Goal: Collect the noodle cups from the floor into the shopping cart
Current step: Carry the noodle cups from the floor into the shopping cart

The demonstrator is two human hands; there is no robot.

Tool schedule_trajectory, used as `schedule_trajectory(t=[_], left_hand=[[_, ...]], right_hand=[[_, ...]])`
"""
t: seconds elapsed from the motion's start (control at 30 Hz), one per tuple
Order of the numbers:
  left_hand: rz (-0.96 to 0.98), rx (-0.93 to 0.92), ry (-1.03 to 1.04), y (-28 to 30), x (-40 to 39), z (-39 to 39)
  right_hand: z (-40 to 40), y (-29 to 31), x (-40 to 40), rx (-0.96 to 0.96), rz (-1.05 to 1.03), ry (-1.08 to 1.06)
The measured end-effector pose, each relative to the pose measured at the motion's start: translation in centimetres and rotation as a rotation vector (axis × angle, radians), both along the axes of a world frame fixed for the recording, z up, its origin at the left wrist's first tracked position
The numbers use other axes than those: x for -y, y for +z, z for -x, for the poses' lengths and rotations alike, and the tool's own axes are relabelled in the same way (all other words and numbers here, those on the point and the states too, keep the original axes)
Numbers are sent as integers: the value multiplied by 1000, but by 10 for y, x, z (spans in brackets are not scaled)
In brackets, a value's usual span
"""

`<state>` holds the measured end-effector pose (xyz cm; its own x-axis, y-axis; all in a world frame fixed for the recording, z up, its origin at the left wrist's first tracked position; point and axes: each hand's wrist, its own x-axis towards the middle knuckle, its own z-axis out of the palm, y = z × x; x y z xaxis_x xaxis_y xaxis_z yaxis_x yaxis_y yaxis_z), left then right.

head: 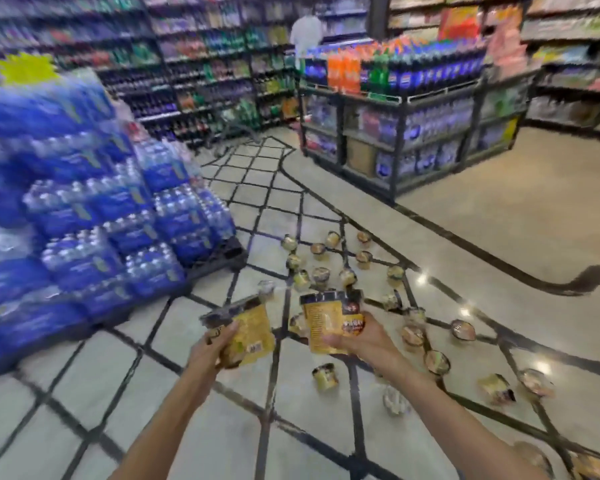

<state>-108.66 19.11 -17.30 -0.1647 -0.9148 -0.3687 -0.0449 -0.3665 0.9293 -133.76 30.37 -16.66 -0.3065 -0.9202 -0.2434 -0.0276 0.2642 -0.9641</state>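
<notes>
While many noodle cups [362, 258] lie scattered on the tiled floor [84, 393], the left hand [208, 351] and right hand [357, 341] each grip one yellow cup, apparently for the cart, which isn't clearly visible.

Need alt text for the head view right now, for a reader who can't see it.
Each hand, left hand and right hand, grips a yellow noodle cup, left cup and right cup, above a tiled floor scattered with more cups; bottled water packs stand left.
</notes>
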Motion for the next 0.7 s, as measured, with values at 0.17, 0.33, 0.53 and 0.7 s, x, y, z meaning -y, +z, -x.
schedule_trajectory(t=[0.17, 0.33, 0.53, 0.7], left_hand=[[18, -42, 227, 16, -13, -167], [11, -48, 495, 30, -40, -337], [31, -6, 786, 52, -103, -526], [78, 6, 1034, 56, -162, -631]], right_hand=[[-137, 12, 64, -39, 11, 329], [-303, 22, 121, -39, 36, 601], [-525, 30, 153, -27, 92, 937], [-677, 39, 149, 1, 110, 1204]])
